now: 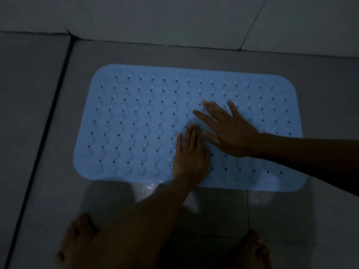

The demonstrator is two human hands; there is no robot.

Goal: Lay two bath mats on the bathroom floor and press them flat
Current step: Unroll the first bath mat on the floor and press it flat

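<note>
Item: light blue rectangular rubber bath mat with rounded corners, rows of small drain holes and raised bumps [136, 121]. It is lying flat on the grey tiled bathroom floor [38, 133], its far edge near the pale wall tiles [174, 18] and its near edge overlapping a glossy, possibly wet patch of floor.

Left hand [191, 158]: you are pressing it palm-down near the mat's near edge, fingers straight and close together; the grip is holding nothing.

Right hand [227, 129]: you are pressing it palm-down near the mat's centre, fingers spread wide; here too the grip is flat open and holding nothing. The two hands are lying just beside each other, the fingertips nearly touching.

Feet: your bare feet are showing dimly at the bottom of the view, off the mat.

Second mat: not showing anywhere in view.

Risks, as judged:
- You are loading only the centre, so the left half and the corners may be staying unseated if their underside is not gripping.
- The shine at the near edge looks like water; if so, the mat may be sliding as you push forward.
- You are leaning over your hands in low light, so a slipping mat could be taking your balance with it.
</note>
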